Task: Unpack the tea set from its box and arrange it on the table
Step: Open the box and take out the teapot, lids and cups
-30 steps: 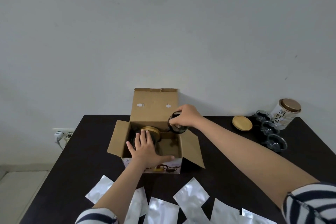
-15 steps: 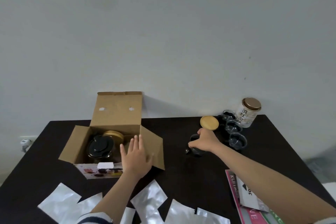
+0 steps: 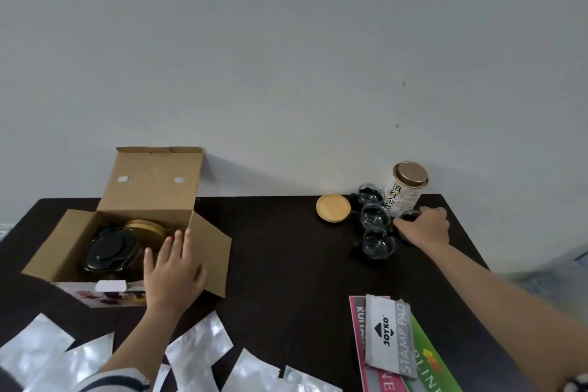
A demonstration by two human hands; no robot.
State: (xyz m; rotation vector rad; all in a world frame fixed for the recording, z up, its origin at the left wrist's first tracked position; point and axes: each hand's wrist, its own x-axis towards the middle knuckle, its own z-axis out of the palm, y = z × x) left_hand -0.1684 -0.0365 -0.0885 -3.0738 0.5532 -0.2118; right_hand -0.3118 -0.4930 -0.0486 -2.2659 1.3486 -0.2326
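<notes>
An open cardboard box (image 3: 127, 226) is set on the left of a dark table (image 3: 286, 264), its lid flap raised toward the wall. Inside it a black-lidded teapot (image 3: 109, 248) and a round wooden lid (image 3: 146, 227) are seen. The left hand (image 3: 173, 270) is laid flat, fingers spread, on the box's front right corner; nothing is gripped. At the far right, the right hand (image 3: 424, 227) is curled around a small glass cup (image 3: 409, 216) just beside the tin (image 3: 405, 189). Three more cups (image 3: 375, 216) are lined up to its left, near a wooden coaster (image 3: 333, 207). Foil pouches (image 3: 197, 347) and stationery packets (image 3: 389, 337) are spread along the near edge.
</notes>
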